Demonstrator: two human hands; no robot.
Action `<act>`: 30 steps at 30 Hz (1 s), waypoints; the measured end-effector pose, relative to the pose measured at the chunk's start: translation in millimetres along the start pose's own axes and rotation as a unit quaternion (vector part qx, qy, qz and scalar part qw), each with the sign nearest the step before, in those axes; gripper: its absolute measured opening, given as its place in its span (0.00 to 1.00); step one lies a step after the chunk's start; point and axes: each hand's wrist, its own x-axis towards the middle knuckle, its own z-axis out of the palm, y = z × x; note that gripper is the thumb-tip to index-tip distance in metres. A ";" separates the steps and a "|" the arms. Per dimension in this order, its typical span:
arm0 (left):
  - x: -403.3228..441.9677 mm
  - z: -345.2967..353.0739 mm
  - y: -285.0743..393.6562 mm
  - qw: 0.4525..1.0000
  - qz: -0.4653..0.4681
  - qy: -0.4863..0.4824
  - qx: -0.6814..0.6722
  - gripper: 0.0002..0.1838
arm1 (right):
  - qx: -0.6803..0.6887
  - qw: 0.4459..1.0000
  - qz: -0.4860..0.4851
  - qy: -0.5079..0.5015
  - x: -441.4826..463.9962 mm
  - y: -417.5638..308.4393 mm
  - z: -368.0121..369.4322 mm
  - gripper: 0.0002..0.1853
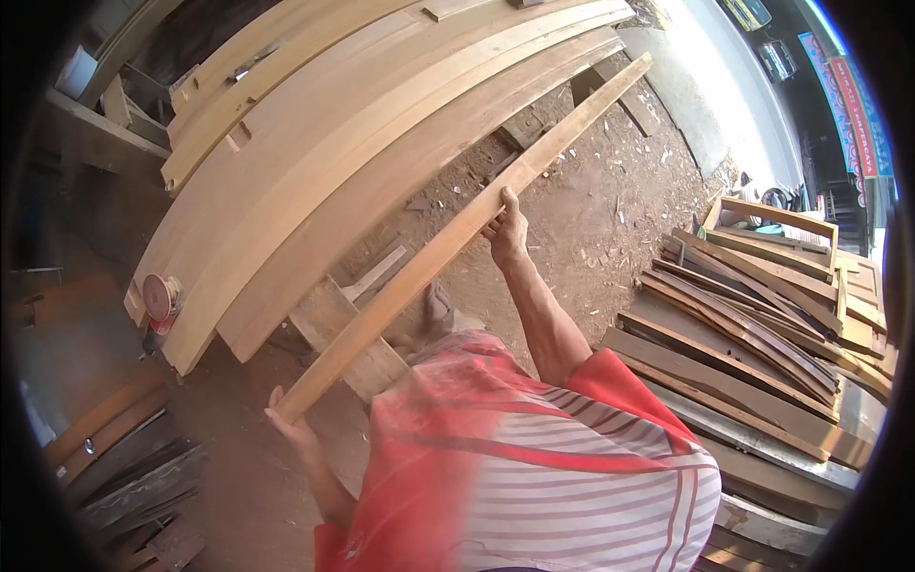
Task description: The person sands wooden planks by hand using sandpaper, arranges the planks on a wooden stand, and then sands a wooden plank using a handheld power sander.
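Right hand [508, 231] clamped on wooden strip [408, 289], left hand [296, 434] gripping near end; wide, even hold should steady it.

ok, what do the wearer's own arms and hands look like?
Left hand and right hand: both ungloved, forearms bare, no watch or band visible. Right sleeve: red, short. Shirt: red with a white, dark-striped panel.

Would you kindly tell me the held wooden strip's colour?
The wooden strip is light brown, clearest in the head view.
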 end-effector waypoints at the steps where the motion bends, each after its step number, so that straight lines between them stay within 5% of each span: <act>1: -3.2 5.7 6.6 1.000 0.004 -0.006 0.004 0.43 | 0.003 1.000 0.001 -0.021 -2.9 -2.4 -1.1 0.47; 3: -12.6 19.0 20.3 0.993 -0.091 0.056 -0.058 0.48 | -0.003 0.998 0.004 -0.057 0.9 -7.9 -4.0 0.48; 15: -14.1 42.5 30.6 0.973 -0.090 0.129 -0.170 0.49 | 0.021 0.999 -0.008 -0.034 17.8 10.9 -17.4 0.48; 25: -6.8 39.7 28.6 0.984 -0.092 0.108 -0.112 0.49 | 0.021 0.999 -0.005 -0.047 -4.1 -3.1 -43.6 0.53; 30: -11.0 13.1 33.6 0.996 -0.079 -0.017 0.034 0.46 | -0.037 0.996 -0.032 -0.068 -12.8 4.0 -43.2 0.47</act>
